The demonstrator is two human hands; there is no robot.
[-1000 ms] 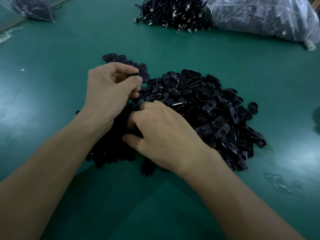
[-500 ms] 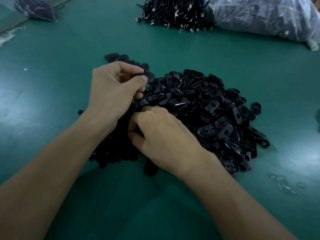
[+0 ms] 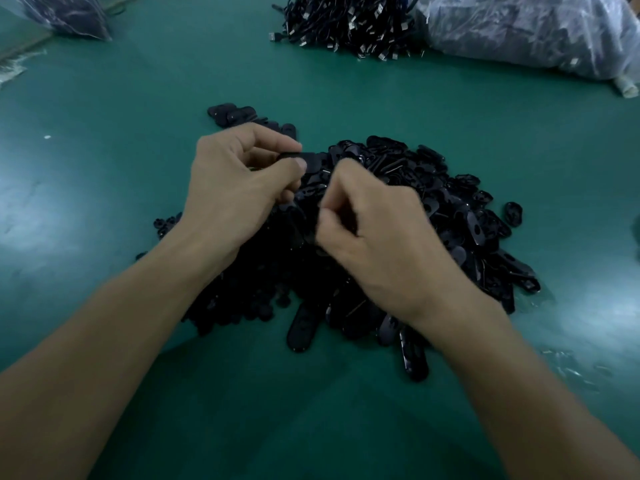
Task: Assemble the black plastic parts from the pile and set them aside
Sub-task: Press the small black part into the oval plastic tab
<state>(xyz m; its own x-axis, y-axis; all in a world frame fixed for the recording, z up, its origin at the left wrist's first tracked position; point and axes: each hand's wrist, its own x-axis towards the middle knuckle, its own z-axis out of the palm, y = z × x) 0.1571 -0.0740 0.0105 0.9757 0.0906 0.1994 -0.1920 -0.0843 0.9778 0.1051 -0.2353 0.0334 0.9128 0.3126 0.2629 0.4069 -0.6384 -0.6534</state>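
Observation:
A big pile of black oval plastic parts (image 3: 433, 216) lies in the middle of the green table (image 3: 104, 168). My left hand (image 3: 235, 192) hovers over the pile's left side and pinches one flat black part (image 3: 311, 161) between thumb and forefinger. Just to its right, my right hand (image 3: 374, 233) is raised over the pile with its fingers curled; a small dark piece seems pinched at its fingertips, but blur hides it. A short row of black parts (image 3: 239, 114) lies behind my left hand.
A heap of black cables with metal plugs (image 3: 346, 22) lies at the far edge. A large clear plastic bag (image 3: 526, 29) sits at the far right, another bag (image 3: 65, 12) at the far left. Small clear scraps (image 3: 571, 368) lie near right.
My right hand has lifted out of the pile and moved up toward my left hand. My left hand keeps its pinched part and has barely shifted.

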